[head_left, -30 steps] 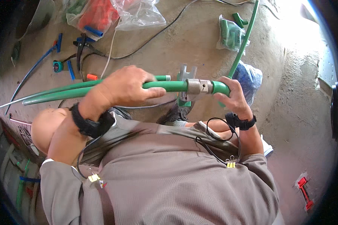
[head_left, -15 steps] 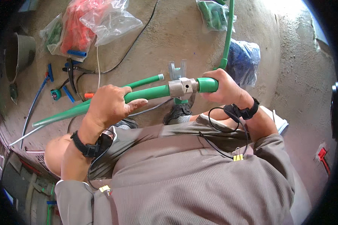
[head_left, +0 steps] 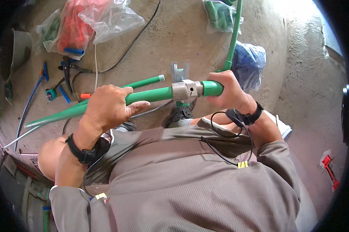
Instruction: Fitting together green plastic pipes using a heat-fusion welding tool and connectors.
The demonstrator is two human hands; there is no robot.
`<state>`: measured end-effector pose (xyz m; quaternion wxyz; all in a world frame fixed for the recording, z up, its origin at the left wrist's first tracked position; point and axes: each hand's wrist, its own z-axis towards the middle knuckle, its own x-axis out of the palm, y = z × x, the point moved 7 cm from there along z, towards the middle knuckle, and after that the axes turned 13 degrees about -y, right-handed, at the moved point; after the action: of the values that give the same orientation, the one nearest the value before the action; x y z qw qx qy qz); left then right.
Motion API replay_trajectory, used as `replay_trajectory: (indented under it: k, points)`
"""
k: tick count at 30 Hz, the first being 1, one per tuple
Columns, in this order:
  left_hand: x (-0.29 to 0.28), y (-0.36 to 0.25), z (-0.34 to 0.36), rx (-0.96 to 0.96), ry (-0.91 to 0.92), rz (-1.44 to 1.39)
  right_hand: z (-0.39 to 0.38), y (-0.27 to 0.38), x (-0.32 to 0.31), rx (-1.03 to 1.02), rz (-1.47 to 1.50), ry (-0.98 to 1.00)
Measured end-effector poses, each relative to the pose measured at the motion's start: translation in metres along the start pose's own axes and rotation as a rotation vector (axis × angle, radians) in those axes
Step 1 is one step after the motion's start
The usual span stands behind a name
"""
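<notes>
My left hand grips a long green pipe with thumb along it. A silver metal sleeve, with a dark hole, sits between that pipe and a short green fitting. My right hand is closed around that fitting, its fingertips partly hidden. A second, thinner green pipe lies behind the held one. Just behind the sleeve is a forked metal stand with a green base. An upright green pipe rises behind my right hand; whether it joins the held fitting is hidden.
Bagged green fittings, a blue bagged bundle, a red bag, black cutters, a tape measure, blue pieces, cables and a grey bucket lie on the concrete floor. My shoe is below the stand.
Since a second ago the held pipe has tilted, left end lower, and my left hand has dropped slightly, thumb still along it. The view has shifted. Little differs from half a second ago.
</notes>
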<state>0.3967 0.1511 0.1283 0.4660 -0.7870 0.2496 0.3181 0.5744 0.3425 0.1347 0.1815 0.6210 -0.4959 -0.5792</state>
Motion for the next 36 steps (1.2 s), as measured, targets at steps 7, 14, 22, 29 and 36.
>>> replay_trajectory:
  k: [7, 14, 22, 29, 36]
  points:
    - [-0.001, -0.004, 0.001, 0.034, -0.039, 0.029, -0.002, 0.003, -0.004, -0.109, -0.082, -0.119]
    - [-0.004, -0.008, 0.002, 0.066, -0.103, 0.018, 0.002, 0.0, -0.004, 0.015, -0.006, -0.025]
    - [-0.003, -0.01, 0.001, 0.074, -0.147, 0.017, 0.001, -0.007, 0.0, 0.185, 0.085, 0.042]
    - [-0.002, -0.012, 0.004, 0.089, -0.154, 0.026, -0.01, -0.017, 0.005, 0.645, 0.376, 0.276]
    - [-0.003, -0.009, 0.003, 0.074, -0.133, 0.02, -0.001, -0.013, 0.003, 0.325, 0.108, 0.126]
